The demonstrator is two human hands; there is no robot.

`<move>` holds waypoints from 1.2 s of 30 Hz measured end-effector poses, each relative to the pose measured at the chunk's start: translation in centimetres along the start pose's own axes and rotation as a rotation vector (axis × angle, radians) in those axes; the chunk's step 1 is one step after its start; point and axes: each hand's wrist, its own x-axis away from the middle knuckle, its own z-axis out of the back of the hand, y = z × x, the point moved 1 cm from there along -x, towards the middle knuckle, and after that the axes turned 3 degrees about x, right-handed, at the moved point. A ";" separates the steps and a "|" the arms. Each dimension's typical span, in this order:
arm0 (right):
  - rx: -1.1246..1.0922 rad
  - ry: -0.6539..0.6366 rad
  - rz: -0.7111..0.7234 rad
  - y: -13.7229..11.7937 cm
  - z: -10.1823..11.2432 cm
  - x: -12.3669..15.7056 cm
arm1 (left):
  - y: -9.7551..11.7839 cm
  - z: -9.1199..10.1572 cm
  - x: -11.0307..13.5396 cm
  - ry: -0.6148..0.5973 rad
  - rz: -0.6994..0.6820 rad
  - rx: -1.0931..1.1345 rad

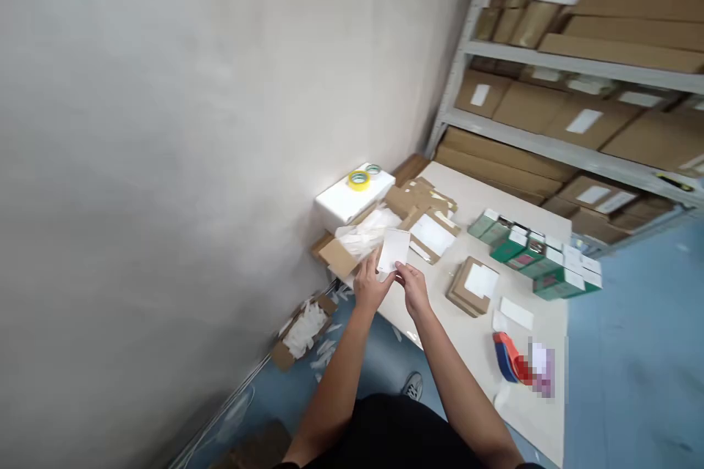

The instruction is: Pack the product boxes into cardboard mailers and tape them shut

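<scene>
Both hands meet at a small white rectangular piece [394, 248], perhaps a card or a flat carton; its exact kind is hard to tell. My left hand [369, 284] grips its lower left side. At the lower right corner, my right hand [412, 286] pinches it between thumb and fingers. Just beyond is an open cardboard box [338, 258] with crumpled white wrapping [369, 231] in it. Close by on the right lies a flat brown cardboard package [422, 248] with a white label [433, 234].
Brown boxes [463, 304] are stacked on the white table [437, 330], with a row of green-and-white boxes [550, 264] behind. A red and blue tape dispenser [509, 360] lies at right. Yellow tape [358, 180] sits on a white box [335, 205]. A scrap-filled box [305, 330] stands on the floor.
</scene>
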 end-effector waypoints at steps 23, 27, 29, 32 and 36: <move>0.250 0.394 -0.035 -0.7 28.5 -4.7 | 8.8 -25.4 1.1 -0.494 0.313 0.638; 0.314 0.565 -0.106 1.6 30.7 -6.0 | 7.0 -28.3 1.4 -0.520 0.347 0.542; 0.382 0.654 -0.129 3.0 31.5 -6.7 | 5.9 -29.7 1.6 -0.566 0.367 0.481; 0.521 0.773 -0.185 5.4 32.4 -7.9 | 4.2 -31.8 2.0 -0.641 0.384 0.368; 0.648 0.858 -0.292 7.7 33.0 -9.3 | 2.3 -34.1 2.4 -0.720 0.427 0.267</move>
